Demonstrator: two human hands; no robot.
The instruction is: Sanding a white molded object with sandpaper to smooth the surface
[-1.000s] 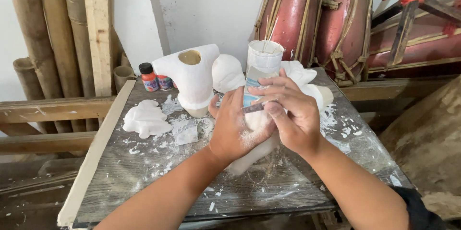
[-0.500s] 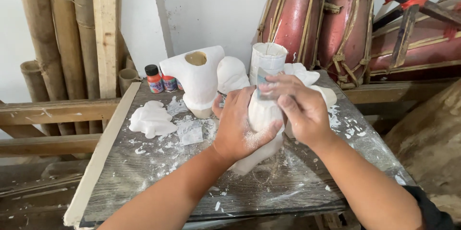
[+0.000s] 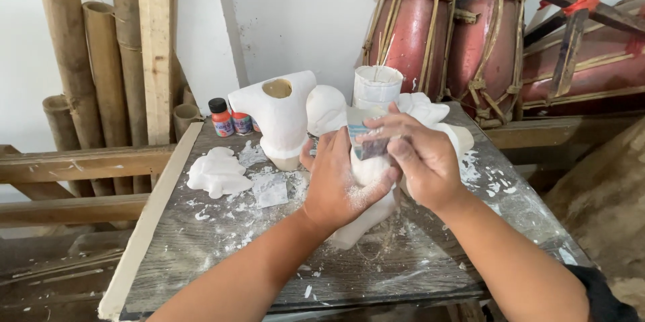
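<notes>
A white plaster piece (image 3: 363,218) rests tilted on the grey worktable (image 3: 222,255) in the head view. My left hand (image 3: 336,184) wraps around its upper part and holds it. My right hand (image 3: 416,157) presses a small folded sheet of sandpaper (image 3: 366,140) against the top of the piece. White dust coats my left hand and the board around the piece. The top of the piece is hidden behind both hands.
Another white plaster form with a round hole (image 3: 279,117) and a flat white cast (image 3: 216,173) lie to the left. Small paint bottles (image 3: 222,117) stand at the back left, a rolled white cup (image 3: 376,87) behind my hands. Red drums (image 3: 410,39) and bamboo poles (image 3: 74,73) line the back.
My right hand with the sandpaper has slid slightly down and left over the top of the plaster piece. My left hand keeps its hold on the piece.
</notes>
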